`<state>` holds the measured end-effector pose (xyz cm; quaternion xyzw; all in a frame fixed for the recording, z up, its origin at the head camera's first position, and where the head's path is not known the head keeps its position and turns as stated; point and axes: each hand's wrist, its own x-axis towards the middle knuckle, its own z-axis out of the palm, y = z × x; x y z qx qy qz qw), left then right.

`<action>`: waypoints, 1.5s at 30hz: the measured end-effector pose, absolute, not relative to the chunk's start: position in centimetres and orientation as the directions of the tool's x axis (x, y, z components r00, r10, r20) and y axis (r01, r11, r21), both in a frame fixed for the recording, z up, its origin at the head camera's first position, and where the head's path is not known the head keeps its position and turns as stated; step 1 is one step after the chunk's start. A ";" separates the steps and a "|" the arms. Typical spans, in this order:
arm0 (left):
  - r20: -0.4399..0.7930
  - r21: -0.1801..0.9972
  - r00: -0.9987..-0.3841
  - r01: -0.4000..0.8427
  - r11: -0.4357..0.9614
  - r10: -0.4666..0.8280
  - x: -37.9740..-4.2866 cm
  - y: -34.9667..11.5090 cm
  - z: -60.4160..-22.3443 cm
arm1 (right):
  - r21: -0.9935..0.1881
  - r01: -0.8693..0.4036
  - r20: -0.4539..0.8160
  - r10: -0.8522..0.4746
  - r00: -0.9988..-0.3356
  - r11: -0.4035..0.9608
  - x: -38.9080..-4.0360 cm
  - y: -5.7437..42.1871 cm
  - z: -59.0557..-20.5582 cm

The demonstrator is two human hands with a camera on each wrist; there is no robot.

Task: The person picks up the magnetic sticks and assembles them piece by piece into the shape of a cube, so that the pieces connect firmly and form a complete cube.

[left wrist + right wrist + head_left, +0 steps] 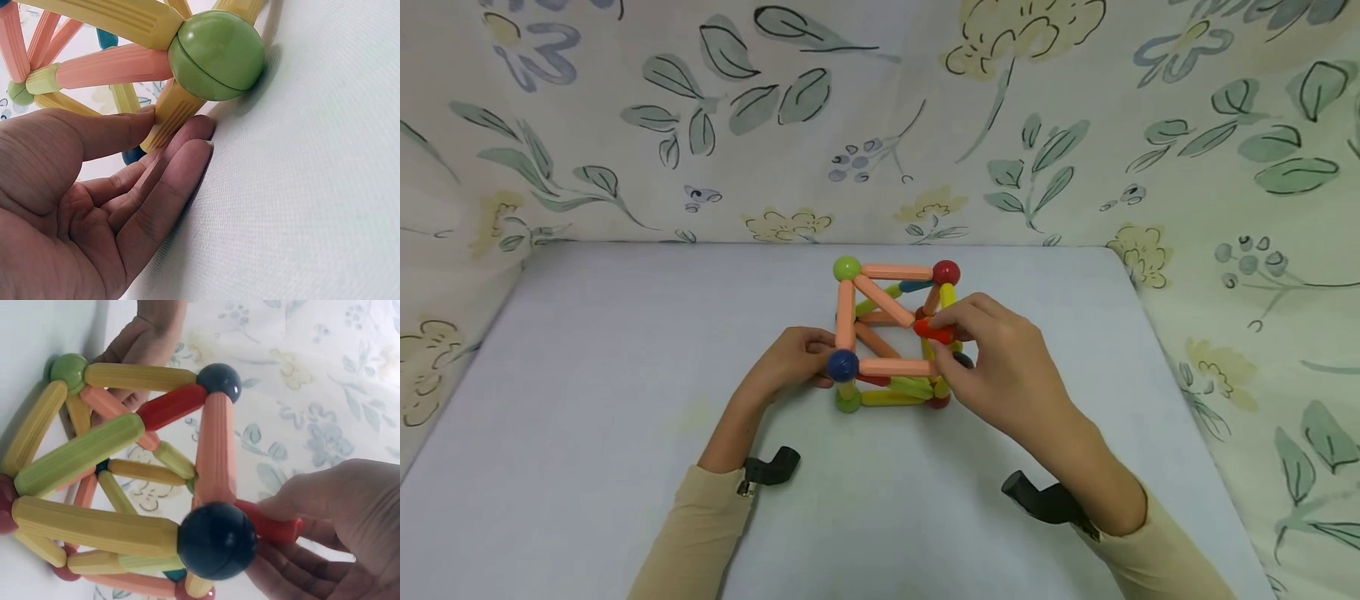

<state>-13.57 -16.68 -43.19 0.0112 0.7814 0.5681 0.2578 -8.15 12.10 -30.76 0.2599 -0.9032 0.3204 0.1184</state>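
A cube-shaped frame of magnetic rods and balls stands on the table, its top edged by orange rods (895, 367). Of its top balls, a lime green ball (847, 268), a red ball (946, 272) and a blue ball (842, 365) show plainly; the near right one is mostly behind my fingers. My right hand (1007, 358) pinches a short red rod (931, 330) at the end of the diagonal orange rod (883, 300). Low on the left side, my left hand (793, 358) holds a yellow rod (172, 115) between thumb and fingers, beside a green bottom ball (219, 56).
The white table (625, 400) extends around the frame. Behind it hangs a floral cloth (880, 125). Black wrist-camera mounts sit at the left cuff (771, 468) and the right cuff (1045, 500).
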 end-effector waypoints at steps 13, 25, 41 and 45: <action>-0.408 0.884 -0.865 -0.295 0.362 0.292 -12.9 -16.8 -43.7 | -0.459 -0.514 0.393 -0.353 -0.849 0.725 -7.7 11.0 -32.0; -0.408 0.888 -0.863 -0.299 0.351 0.298 -13.0 -16.8 -43.6 | -0.323 -0.481 0.358 -0.366 -0.859 0.815 -7.8 10.9 -32.0; -0.392 0.896 -0.868 -0.285 0.341 0.305 -13.5 -16.6 -43.6 | -0.349 -0.460 0.379 -0.326 -0.866 0.816 -7.9 10.7 -32.0; -0.397 0.893 -0.868 -0.289 0.344 0.300 -13.5 -16.6 -43.5 | -0.371 -0.447 0.383 -0.304 -0.872 0.814 -7.8 10.6 -32.1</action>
